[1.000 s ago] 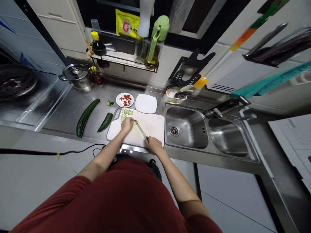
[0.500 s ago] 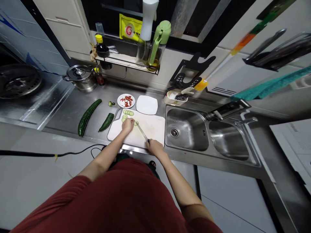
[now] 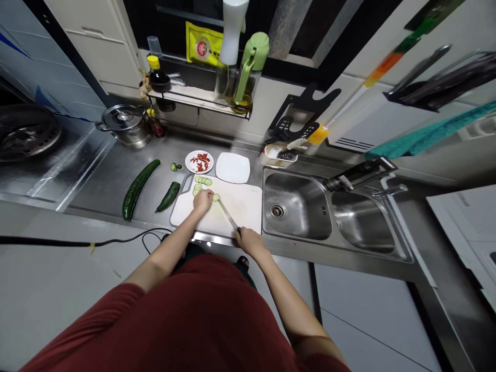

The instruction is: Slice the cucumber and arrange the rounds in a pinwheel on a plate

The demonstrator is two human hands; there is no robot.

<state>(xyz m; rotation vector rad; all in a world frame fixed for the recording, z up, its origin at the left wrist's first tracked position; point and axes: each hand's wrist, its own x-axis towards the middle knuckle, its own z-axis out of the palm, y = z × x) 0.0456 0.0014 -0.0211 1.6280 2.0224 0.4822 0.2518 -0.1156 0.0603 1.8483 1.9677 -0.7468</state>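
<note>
My right hand (image 3: pixel 250 241) grips the dark handle of a kitchen knife (image 3: pixel 228 214), its blade pointing up and left over the white cutting board (image 3: pixel 240 206). At the knife's tip lies a pale green cucumber slice (image 3: pixel 216 197). Just left of that slice, my left hand (image 3: pixel 203 200) rests on the board with fingers drawn together; whatever is in them is hidden. Rows of cucumber slices (image 3: pixel 203 181) lie on the board's upper left, beyond my left hand. Left of the board are a cut cucumber half (image 3: pixel 168 197) and a long whole cucumber (image 3: pixel 140 189).
Behind the board stand a white plate of chopped red pieces (image 3: pixel 199 162) and a square white plate (image 3: pixel 233 168). Small green end pieces (image 3: pixel 174 166) lie nearby. A double steel sink (image 3: pixel 298 204) is at right, a lidded pot (image 3: pixel 126 125) at left, a bottle shelf (image 3: pixel 201 103) above.
The view has shifted slightly. The cucumber slice at the knife tip shows a little more of its face; both hands keep nearly the same place on the board.
</note>
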